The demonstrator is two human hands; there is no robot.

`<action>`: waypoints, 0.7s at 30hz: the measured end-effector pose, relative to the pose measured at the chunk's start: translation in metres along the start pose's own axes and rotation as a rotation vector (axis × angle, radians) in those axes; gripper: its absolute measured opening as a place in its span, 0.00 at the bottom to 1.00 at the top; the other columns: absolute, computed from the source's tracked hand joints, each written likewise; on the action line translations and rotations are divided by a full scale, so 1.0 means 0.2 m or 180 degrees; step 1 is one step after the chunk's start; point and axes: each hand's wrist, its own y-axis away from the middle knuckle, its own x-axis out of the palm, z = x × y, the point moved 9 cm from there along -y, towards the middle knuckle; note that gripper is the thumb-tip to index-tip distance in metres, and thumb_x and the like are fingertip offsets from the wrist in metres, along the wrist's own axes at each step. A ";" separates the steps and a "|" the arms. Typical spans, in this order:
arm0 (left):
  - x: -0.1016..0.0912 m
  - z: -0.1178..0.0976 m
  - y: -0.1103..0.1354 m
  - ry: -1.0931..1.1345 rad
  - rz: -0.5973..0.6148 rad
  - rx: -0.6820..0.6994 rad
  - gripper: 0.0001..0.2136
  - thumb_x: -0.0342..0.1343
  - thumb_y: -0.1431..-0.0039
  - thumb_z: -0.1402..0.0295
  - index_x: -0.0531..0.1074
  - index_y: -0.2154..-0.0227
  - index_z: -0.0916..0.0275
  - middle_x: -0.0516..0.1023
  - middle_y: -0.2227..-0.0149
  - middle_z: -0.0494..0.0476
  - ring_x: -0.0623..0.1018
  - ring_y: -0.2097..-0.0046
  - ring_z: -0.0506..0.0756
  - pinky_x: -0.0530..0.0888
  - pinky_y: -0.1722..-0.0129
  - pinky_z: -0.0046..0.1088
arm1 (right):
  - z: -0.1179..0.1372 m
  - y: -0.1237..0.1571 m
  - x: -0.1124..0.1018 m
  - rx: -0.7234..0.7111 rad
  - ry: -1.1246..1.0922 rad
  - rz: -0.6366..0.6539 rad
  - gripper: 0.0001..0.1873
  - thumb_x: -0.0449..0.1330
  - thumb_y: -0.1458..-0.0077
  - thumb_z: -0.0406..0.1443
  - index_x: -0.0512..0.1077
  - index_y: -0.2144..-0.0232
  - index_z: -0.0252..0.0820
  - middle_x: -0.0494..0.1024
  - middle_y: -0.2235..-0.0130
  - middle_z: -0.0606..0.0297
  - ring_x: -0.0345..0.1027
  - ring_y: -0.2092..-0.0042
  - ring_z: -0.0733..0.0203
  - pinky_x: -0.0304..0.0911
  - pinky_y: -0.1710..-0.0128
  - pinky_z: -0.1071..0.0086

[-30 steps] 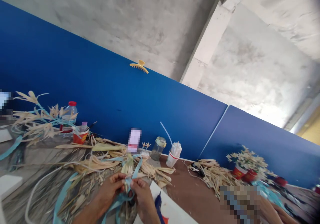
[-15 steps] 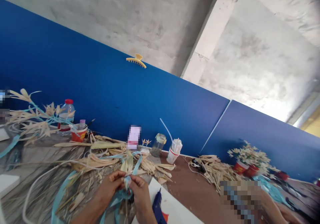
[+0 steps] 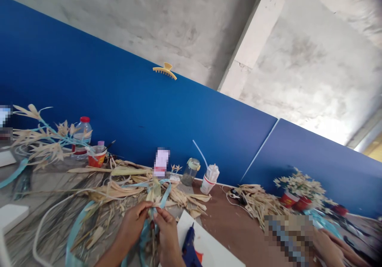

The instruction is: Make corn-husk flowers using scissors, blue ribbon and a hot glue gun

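My left hand (image 3: 133,224) and my right hand (image 3: 166,229) meet at the bottom centre, fingers pinched together on a small bundle of dried husk leaves (image 3: 154,195) wound with light blue ribbon (image 3: 146,231). The husk tips stick up above my fingertips. A loop of the ribbon arcs over the bundle and more ribbon trails down between my wrists. A blue glue gun (image 3: 188,246) lies on a white sheet (image 3: 213,250) just right of my right hand.
Dried husks (image 3: 125,183) litter the table. Along the blue partition (image 3: 125,112) stand a water bottle (image 3: 81,137), a red cup (image 3: 97,157), a glass jar (image 3: 190,171) and a straw cup (image 3: 209,178). A yellow hair claw (image 3: 164,70) sits on the partition. Another person's hand (image 3: 331,247) rests at right.
My hands have kept working the ribbon round the husk bundle, shifting slightly. The view has tipped a little; nothing was picked up or let go.
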 end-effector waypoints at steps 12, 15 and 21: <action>0.02 -0.14 0.11 -0.1484 -0.0380 0.1737 0.19 0.45 0.47 0.80 0.77 0.57 0.62 0.81 0.55 0.62 0.79 0.54 0.57 0.76 0.52 0.32 | -0.09 0.02 0.00 0.0273 -0.1017 -0.0301 0.08 0.70 0.68 0.33 0.77 0.79 0.39 0.75 0.77 0.68 0.64 0.77 0.67 0.60 0.76 0.73; 0.05 -0.14 0.14 -0.1762 -0.0309 0.1912 0.22 0.45 0.48 0.82 0.74 0.53 0.61 0.77 0.50 0.61 0.77 0.49 0.57 0.74 0.50 0.33 | -0.10 0.03 -0.01 0.0319 -0.1223 -0.0361 0.09 0.70 0.68 0.33 0.76 0.78 0.39 0.77 0.76 0.68 0.67 0.74 0.66 0.62 0.74 0.73; 0.14 -0.11 0.16 -0.1794 -0.0075 0.2014 0.23 0.46 0.46 0.80 0.72 0.50 0.57 0.72 0.43 0.62 0.74 0.47 0.58 0.73 0.49 0.35 | -0.09 0.00 -0.08 0.0191 -0.1054 -0.0583 0.09 0.68 0.68 0.34 0.75 0.79 0.39 0.77 0.76 0.67 0.68 0.74 0.64 0.64 0.72 0.71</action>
